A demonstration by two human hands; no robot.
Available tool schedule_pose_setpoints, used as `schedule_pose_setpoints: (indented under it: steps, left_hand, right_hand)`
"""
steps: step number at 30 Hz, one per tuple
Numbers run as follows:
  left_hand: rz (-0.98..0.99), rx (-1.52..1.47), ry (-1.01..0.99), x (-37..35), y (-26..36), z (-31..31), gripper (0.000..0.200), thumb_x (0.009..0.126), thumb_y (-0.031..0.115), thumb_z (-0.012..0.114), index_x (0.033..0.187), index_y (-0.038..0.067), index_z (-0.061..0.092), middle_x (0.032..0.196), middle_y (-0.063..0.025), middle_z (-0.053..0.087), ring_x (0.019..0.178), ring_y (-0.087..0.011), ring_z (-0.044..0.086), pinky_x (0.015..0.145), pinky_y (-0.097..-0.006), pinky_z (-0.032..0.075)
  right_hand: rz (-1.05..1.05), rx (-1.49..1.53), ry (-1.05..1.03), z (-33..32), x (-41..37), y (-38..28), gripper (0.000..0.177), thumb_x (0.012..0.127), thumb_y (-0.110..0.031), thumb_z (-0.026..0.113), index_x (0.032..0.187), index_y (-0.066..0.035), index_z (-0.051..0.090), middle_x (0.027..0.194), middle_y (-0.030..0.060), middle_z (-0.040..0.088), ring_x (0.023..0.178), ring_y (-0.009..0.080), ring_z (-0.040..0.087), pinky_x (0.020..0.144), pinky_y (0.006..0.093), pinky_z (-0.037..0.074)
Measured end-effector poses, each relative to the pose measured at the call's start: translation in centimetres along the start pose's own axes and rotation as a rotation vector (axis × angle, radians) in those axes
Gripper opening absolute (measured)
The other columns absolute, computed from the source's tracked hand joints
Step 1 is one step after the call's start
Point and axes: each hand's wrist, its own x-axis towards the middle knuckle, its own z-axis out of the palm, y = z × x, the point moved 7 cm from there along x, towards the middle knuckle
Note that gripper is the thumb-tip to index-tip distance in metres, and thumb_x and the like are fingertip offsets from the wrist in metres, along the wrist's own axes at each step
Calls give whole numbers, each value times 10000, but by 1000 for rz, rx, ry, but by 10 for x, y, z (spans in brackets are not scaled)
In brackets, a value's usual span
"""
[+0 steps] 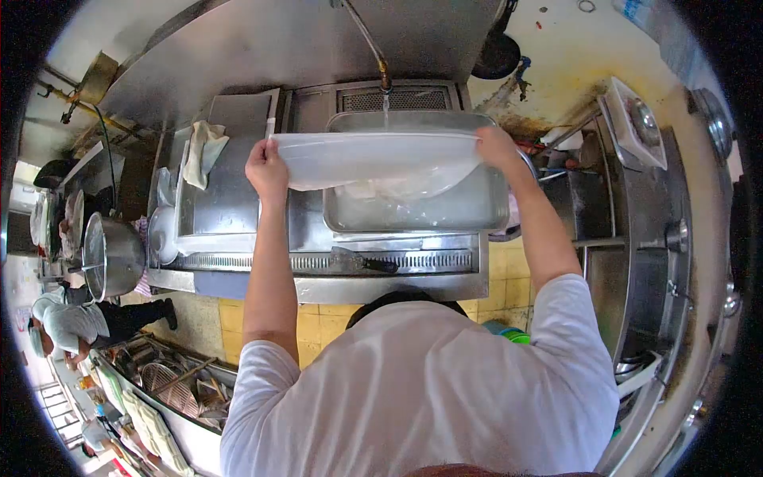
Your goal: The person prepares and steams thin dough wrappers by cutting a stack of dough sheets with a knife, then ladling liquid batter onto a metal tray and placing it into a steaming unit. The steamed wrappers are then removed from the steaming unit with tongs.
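Observation:
A thin, translucent white sheet (pixel 373 159) is stretched between my two hands, its lower edge sagging into a rectangular metal tray (pixel 338 224). My left hand (pixel 267 168) pinches the sheet's left end, over the steel counter beside the tray. At the right end, my right hand (pixel 497 148) grips the upper corner above the tray's far right rim. Water runs from a tap (pixel 385 79) behind the sheet and lands toward the back of the tray. Part of the tray's far side is hidden by the sheet.
A cleaver (pixel 366 261) lies along the slotted front edge of the counter. A pale cloth (pixel 205 153) rests at the back left. Further left stands a large metal pot (pixel 115 256), with another person (pixel 79 322) beyond it. A white container (pixel 636 123) sits on the right.

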Motion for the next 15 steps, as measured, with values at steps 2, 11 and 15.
schedule_pose_setpoints:
  steps: [2,11,15]
  left_hand:
    - [-51,116,-23,6,-41,5,245,932,204,696,987,-35,711,823,-152,721,754,-220,664,705,-342,514]
    - [175,-84,-712,-51,40,177,630,820,337,816,1292,-16,593,1210,-194,683,1075,-292,679,956,-398,512]
    - [-19,45,-1345,-69,135,178,761,866,362,783,1454,18,445,1444,-217,519,1252,-209,548,1089,-368,408]
  right_hand:
    - [100,24,64,-15,-1,23,200,834,-165,601,928,-32,718,906,182,727,824,385,696,768,446,547]
    - [24,661,64,-59,18,-118,309,824,-232,765,1056,-29,730,902,71,706,839,163,642,758,313,505]
    - [-132,939,-146,-50,33,-162,363,803,-294,792,1093,-79,754,1034,129,731,921,206,672,851,333,509]
